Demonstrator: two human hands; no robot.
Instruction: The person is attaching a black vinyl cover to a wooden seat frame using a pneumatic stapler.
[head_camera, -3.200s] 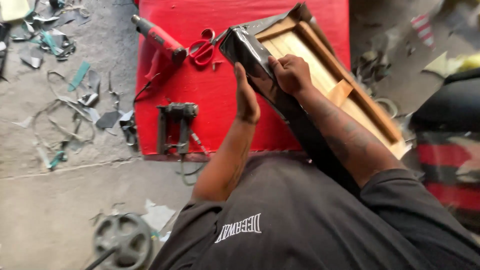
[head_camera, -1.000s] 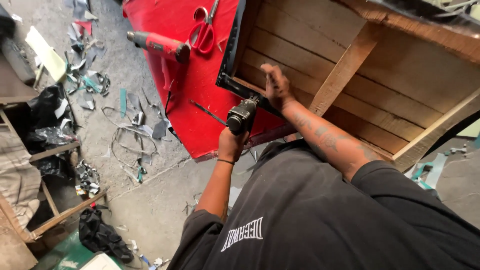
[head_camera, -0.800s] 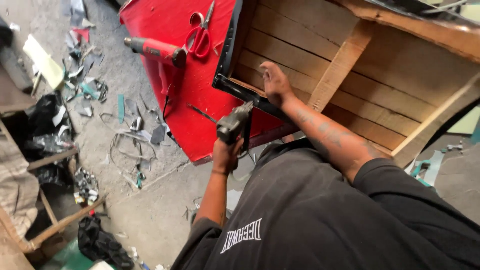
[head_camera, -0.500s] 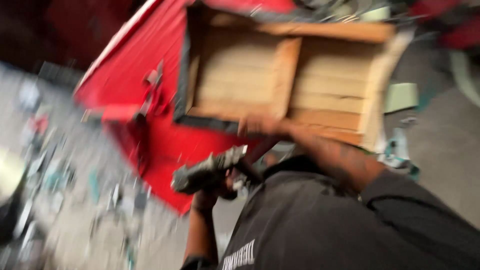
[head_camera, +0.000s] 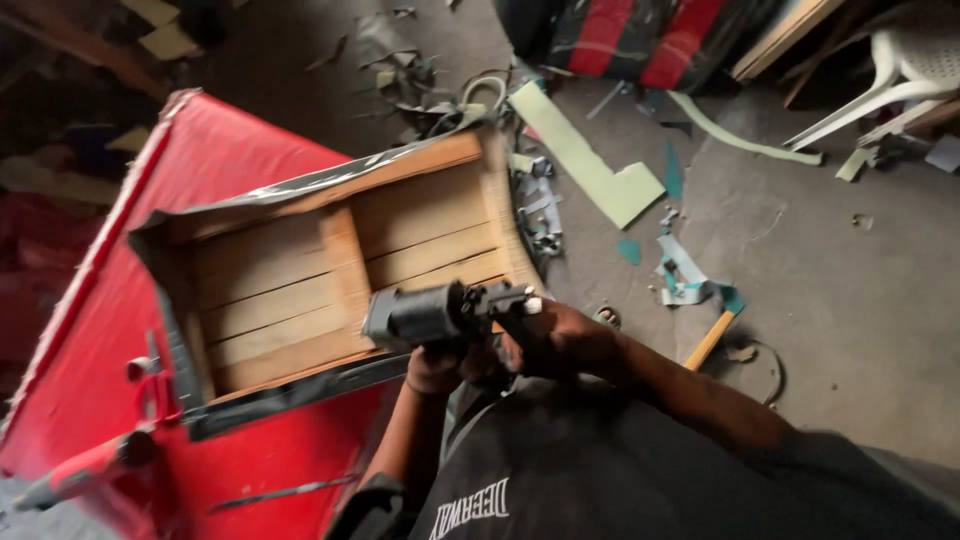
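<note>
Gripped the dark staple gun (head_camera: 435, 315) from below with the left hand (head_camera: 440, 368), fingers curled round its handle. Steadied the gun's rear end with the right hand (head_camera: 560, 338), fingers wrapped close together. Held just above the near edge of the wooden frame (head_camera: 340, 270), dark fabric along its rim, resting on the red mat (head_camera: 215, 170). Beyond, scattered offcuts (head_camera: 590, 170) across the concrete floor (head_camera: 850, 300).
</note>
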